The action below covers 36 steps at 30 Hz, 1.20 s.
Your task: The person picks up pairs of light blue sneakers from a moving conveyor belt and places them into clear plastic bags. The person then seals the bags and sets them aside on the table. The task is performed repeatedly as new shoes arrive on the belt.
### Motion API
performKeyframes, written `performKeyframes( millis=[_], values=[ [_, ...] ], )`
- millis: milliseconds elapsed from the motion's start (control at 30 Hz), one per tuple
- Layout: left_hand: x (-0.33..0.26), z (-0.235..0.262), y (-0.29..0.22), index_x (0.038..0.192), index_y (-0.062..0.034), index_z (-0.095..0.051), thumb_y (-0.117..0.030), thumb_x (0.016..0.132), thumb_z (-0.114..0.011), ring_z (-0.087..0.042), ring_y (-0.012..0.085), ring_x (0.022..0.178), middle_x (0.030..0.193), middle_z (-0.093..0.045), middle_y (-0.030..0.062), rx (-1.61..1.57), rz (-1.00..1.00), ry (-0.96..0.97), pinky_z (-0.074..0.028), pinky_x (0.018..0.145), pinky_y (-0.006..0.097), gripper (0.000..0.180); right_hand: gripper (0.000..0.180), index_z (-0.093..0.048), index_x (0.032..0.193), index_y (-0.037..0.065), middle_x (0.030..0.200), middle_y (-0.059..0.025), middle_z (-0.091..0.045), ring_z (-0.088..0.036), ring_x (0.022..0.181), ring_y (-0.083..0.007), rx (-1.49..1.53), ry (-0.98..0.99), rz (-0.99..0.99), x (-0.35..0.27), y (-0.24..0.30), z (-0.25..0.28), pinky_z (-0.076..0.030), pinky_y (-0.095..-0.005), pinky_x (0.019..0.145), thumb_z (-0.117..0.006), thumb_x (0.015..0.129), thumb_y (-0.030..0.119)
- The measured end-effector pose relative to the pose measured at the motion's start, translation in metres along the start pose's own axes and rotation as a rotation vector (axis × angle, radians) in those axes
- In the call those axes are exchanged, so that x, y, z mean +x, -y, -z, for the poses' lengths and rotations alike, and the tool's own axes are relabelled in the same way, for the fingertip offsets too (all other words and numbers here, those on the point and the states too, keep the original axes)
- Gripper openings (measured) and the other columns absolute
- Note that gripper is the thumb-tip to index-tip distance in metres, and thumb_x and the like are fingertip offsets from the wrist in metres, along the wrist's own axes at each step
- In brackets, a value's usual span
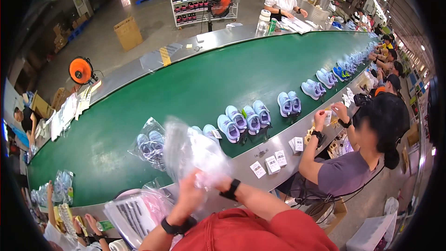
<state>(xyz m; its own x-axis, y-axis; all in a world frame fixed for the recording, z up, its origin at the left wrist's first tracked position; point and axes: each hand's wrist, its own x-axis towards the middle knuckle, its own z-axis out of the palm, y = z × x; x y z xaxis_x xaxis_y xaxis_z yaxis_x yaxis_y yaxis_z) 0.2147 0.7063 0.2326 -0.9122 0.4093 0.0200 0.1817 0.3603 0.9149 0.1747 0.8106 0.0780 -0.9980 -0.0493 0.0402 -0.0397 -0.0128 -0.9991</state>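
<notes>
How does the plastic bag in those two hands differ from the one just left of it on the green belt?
The held bag is raised in the left hand and right hand; the belt bag rests on the green belt. The held bag looks blurred, the belt bag sharper. The belt bag contains light blue shoes; the held bag's contents are unclear. Both are see-through plastic.

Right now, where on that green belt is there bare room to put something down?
The widest bare patch of belt lies between the shoe row and the far ledge. Another lies between the nearer bagged shoes and the left-end bags. It's crowded along the near side, around the left hand, right hand and plastic bag.
</notes>
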Motion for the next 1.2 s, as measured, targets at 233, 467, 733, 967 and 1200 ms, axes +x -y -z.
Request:
performKeyframes(
  millis=[233, 467, 733, 967, 1200],
  values=[
    [-0.017, 0.045, 0.010, 0.088, -0.0042, -0.060, 0.005, 0.064, -0.052, -0.058, 0.0232, 0.055, 0.066, -0.059, 0.0125, 0.244, -0.140, -0.157, -0.045, 0.053, 0.031, 0.027, 0.025, -0.059, 0.094, 0.006, 0.086, -0.0129, -0.062, -0.060, 0.082, -0.0284, -1.069, 0.418, 0.270, 0.015, 0.098, 0.013, -0.049, -0.0369, 0.073, -0.061, 0.073, 0.018],
    [0.034, 0.112, 0.067, 0.086, 0.0003, -0.058, 0.001, 0.081, -0.055, -0.041, 0.0037, 0.064, 0.070, -0.053, -0.0047, -0.077, 0.056, -0.765, -0.033, 0.056, 0.019, 0.006, 0.015, -0.060, 0.087, 0.009, 0.080, -0.0099, -0.063, -0.061, 0.071, -0.0284, -0.665, 0.324, 0.383, 0.005, 0.126, -0.049, -0.049, -0.0383, 0.064, -0.059, 0.076, 0.019],
    [0.034, 0.118, 0.078, 0.089, -0.0024, -0.058, -0.002, 0.084, -0.056, -0.043, 0.0025, 0.068, 0.077, -0.054, -0.0057, -0.248, 0.131, -0.683, -0.034, 0.059, 0.018, 0.005, 0.043, -0.062, 0.098, 0.013, 0.083, -0.0124, -0.060, -0.059, 0.080, -0.0289, -1.121, -0.081, 0.085, 0.041, 0.025, 0.049, -0.047, -0.0402, 0.067, -0.063, 0.073, 0.048],
    [0.034, 0.109, 0.074, 0.088, -0.0029, -0.058, -0.004, 0.084, -0.054, -0.039, 0.0017, 0.066, 0.073, -0.049, -0.0073, -0.150, 0.265, -0.566, -0.030, 0.057, 0.018, 0.006, 0.035, -0.063, 0.091, 0.015, 0.090, -0.0141, -0.060, -0.058, 0.086, -0.0315, -1.228, 0.057, -0.174, 0.059, -0.063, 0.000, -0.037, -0.0420, 0.079, -0.063, 0.070, 0.043],
    [0.032, 0.103, 0.093, 0.093, -0.0017, -0.060, -0.001, 0.081, -0.054, -0.045, 0.0047, 0.071, 0.079, -0.054, -0.0041, -0.202, 0.253, -0.552, -0.036, 0.062, 0.019, 0.013, 0.032, -0.061, 0.096, 0.006, 0.082, -0.0089, -0.063, -0.063, 0.065, -0.0169, -0.044, -0.050, -0.568, 0.055, -0.004, 0.078, -0.050, -0.0302, 0.056, -0.053, 0.085, 0.034]
  ],
)
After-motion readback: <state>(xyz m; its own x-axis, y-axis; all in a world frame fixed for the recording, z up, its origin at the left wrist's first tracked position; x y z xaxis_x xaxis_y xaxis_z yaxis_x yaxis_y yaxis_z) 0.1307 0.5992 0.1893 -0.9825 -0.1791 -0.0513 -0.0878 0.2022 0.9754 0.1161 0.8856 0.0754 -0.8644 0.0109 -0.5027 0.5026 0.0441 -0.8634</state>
